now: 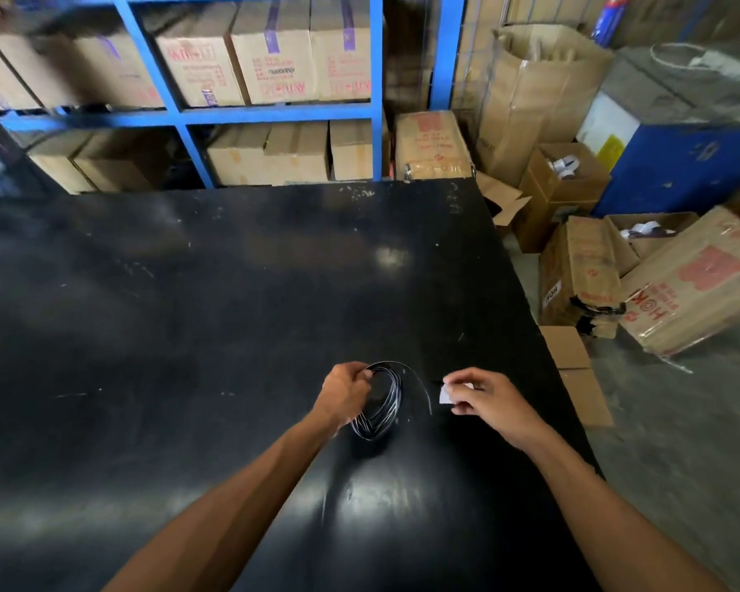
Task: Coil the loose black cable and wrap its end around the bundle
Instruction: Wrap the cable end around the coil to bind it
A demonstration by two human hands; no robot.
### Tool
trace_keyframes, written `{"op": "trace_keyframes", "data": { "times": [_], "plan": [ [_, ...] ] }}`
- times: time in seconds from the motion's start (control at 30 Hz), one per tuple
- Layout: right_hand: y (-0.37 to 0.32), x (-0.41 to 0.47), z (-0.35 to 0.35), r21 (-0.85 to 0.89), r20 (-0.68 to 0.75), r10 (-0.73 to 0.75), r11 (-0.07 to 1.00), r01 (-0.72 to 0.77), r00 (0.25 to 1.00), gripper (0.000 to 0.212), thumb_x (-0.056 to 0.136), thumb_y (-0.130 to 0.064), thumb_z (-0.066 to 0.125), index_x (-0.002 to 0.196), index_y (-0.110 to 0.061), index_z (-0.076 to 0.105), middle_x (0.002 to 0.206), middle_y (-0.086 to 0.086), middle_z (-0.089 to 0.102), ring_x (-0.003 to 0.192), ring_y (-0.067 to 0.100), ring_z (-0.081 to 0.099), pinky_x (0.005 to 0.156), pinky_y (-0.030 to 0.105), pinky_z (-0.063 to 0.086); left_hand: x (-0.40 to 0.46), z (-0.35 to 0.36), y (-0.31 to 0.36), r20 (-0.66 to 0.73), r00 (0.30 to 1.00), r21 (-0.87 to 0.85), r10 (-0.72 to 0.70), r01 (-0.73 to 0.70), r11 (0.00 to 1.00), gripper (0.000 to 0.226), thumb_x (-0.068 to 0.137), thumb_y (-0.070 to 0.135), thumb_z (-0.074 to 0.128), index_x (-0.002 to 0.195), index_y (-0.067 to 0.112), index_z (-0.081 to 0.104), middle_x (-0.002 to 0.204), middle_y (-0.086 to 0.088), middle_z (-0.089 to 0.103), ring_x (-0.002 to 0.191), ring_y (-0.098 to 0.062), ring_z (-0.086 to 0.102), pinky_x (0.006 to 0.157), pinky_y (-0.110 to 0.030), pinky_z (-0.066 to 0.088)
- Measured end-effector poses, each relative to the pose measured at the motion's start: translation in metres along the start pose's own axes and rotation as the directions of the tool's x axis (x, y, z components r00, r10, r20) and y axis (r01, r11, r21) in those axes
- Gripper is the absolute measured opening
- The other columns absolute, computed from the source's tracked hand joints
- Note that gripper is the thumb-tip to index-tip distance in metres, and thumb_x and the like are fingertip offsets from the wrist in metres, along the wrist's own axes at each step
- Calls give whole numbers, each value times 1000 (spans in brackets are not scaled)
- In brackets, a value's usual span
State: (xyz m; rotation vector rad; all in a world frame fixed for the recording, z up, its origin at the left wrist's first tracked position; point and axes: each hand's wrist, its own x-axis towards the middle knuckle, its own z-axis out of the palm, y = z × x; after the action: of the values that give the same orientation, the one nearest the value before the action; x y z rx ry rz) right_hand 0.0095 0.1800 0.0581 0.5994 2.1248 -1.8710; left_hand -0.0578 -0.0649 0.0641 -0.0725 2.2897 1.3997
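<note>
A thin black cable (pixel 391 403) is gathered into several loops over the black table (pixel 214 318). My left hand (pixel 346 393) pinches the top of the coil, which hangs down and rests near the table surface. One loose strand (pixel 424 388) arcs out to the right of the coil toward my right hand (pixel 488 399). That hand is closed on a small white tag or plug (pixel 446 395) at the cable's end, a little to the right of the coil.
Blue shelving (pixel 377 87) with cardboard boxes stands beyond the table's far edge. More boxes (pixel 697 284) crowd the floor to the right of the table. The table's right edge runs diagonally close to my right arm.
</note>
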Motion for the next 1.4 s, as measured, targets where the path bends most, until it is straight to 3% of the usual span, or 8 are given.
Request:
{"op": "trace_keyframes", "data": {
  "times": [0.13,0.47,0.9,1.0,1.1,1.2,1.3,1.4],
  "plan": [
    [-24,-25,9,243,107,-89,968,60,990,15,86,-8,80,100,-11,77,90,11,77,84,20,76,74,25,59,-15,-3,7,6,1000,-61,18,-18,998,32,100,11,45,74,17,60,60,3,51,56,-13,46,47,-20,37],
    [-44,-62,44,309,98,-211,935,172,972,28,87,6,68,104,-11,81,104,20,77,100,29,76,85,30,61,-65,11,28,25,998,-194,60,-54,980,33,101,16,45,80,8,70,62,2,58,54,-9,48,56,-23,39],
    [-68,-73,75,186,-151,-242,945,268,958,8,79,4,83,84,-1,78,85,17,78,79,25,80,69,30,64,-88,2,47,-23,989,-329,147,-146,933,34,101,18,50,80,18,77,55,9,58,53,-3,51,52,-16,43],
    [-72,-75,76,204,-58,-257,943,263,965,8,83,-6,80,89,-11,82,93,12,80,89,20,79,74,25,62,-84,1,49,-25,994,-291,105,-108,951,31,100,15,49,85,12,76,56,5,56,49,-5,46,49,-21,39],
    [-74,-80,71,81,76,-327,944,321,942,28,75,-18,82,96,-36,82,99,-6,82,96,5,75,80,13,56,-78,-6,50,-39,999,-333,23,-35,942,30,99,13,49,86,8,76,56,3,52,50,-7,43,50,-20,36],
    [-69,-75,70,-41,-13,-382,924,381,924,34,80,-13,81,93,-44,81,92,-12,82,92,4,76,80,17,58,-78,-8,53,-4,999,-242,53,-52,969,31,100,16,50,87,6,76,51,6,50,47,-6,40,45,-16,33],
    [-64,-69,73,-216,-110,-461,876,432,880,31,88,-10,77,117,-19,77,90,-12,79,85,2,76,69,19,61,-80,-4,59,27,995,-168,92,-87,982,32,98,13,47,81,5,72,53,5,51,43,-4,40,44,-18,31],
    [-63,-72,74,-499,-59,-634,688,527,771,35,95,-8,69,130,-7,68,102,-2,73,86,6,75,73,21,62,-81,-5,65,30,996,-154,82,-76,985,32,97,11,48,72,12,68,50,7,49,41,-4,38,42,-19,30]
  ]
}}
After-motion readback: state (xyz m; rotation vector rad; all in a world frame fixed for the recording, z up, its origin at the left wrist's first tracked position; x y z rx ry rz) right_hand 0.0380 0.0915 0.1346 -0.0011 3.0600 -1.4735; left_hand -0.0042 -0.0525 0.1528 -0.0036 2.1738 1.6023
